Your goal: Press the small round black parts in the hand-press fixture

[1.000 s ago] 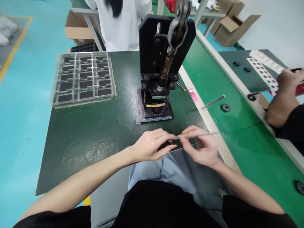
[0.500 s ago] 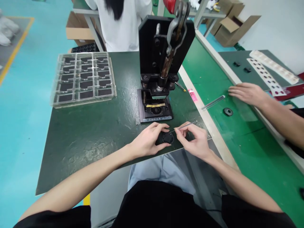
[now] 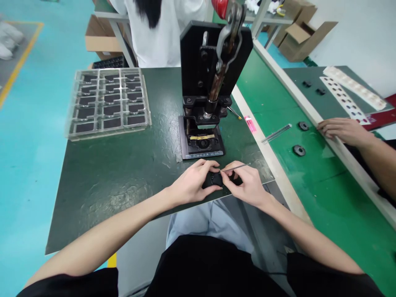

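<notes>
Left hand: the left hand (image 3: 193, 183) is resting on the surface (image 3: 117, 173) near its near edge, its grip curling around a small round black part (image 3: 215, 179), with fingers on its far and near rims.
Right hand: the right hand (image 3: 247, 186) is pinching slim metal tweezers (image 3: 235, 167), its grip clamped on them, and their tip is meeting the top of the black part.
Part position: the part is sitting between the two hands, just in front of the base of the black hand press (image 3: 206, 90) and near the near edge.
Tweezers axis: the long axis is running roughly along the near edge, the tip pointing toward the left hand and the tail rising slightly toward the right edge.
Part axis: the part is lying flat; which way it faces cannot be told, since fingers are covering it.
Risk, slip: the tip is likely to skid off the part if the left grip is loosening.
Risk, drop: being so close to the near edge, the part could be tipping into the lap.
Nearby: a clear tray of dark pieces (image 3: 107, 101) is sitting at the far left corner; another person's hand (image 3: 342, 130) is resting past the right edge.
</notes>
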The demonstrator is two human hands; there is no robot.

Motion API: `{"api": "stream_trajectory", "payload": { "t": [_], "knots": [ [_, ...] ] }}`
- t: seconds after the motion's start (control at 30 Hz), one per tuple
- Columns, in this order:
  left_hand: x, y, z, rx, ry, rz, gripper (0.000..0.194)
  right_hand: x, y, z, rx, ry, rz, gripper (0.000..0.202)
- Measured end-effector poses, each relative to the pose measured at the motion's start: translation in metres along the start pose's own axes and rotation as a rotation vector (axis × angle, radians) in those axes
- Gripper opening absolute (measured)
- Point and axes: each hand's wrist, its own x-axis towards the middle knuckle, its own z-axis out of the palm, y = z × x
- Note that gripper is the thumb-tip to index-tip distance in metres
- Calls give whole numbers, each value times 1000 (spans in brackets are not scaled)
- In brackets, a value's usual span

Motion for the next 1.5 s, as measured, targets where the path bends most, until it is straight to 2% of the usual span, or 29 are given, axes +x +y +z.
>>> {"api": "stream_trajectory", "payload": {
  "t": [0.37, 0.43, 0.5, 0.63, 0.67, 0.73, 0.8, 0.87, 0.97, 1.03, 1.13, 1.27, 1.4, 1.5],
  "knots": [
    [-1, -4, 5, -2, 43, -36, 54, -4, 9, 19, 59, -37, -15, 21],
    [0, -4, 5, 6, 47, -35, 50, -4, 9, 21, 103, -54, 19, 21],
    [0, -5, 5, 19, 44, -30, 48, -2, 9, 19, 193, 14, 107, 23],
    [-1, -5, 5, 31, 42, -4, 57, 2, 12, -9, 313, 459, 323, 23],
    [-1, -5, 4, 33, 47, 12, 61, 1, 15, -19, 289, 542, 344, 23],
    [0, -4, 0, 46, 58, 62, 65, -5, 22, -39, 199, 617, 367, 26],
    [4, -4, -8, 93, 104, 117, 65, -18, 31, -55, 115, 639, 416, 30],
    [10, -6, -18, 177, 211, 123, 61, -33, 41, -64, 68, 677, 478, 33],
    [22, -17, -32, 303, 388, 28, 51, -53, 53, -71, 46, 753, 527, 33],
    [29, -25, -37, 347, 447, -39, 47, -61, 58, -78, 29, 790, 524, 35],
    [35, -33, -39, 369, 480, -102, 45, -71, 68, -92, -62, 789, 545, 34],
    [37, -34, -38, 381, 484, -131, 44, -92, 89, -113, -249, 749, 627, 31],
    [37, -32, -39, 375, 477, -132, 42, -118, 109, -125, -402, 751, 716, 37],
    [37, -34, -39, 367, 472, -129, 42, -127, 117, -132, -615, 740, 772, 46]
  ]
}}
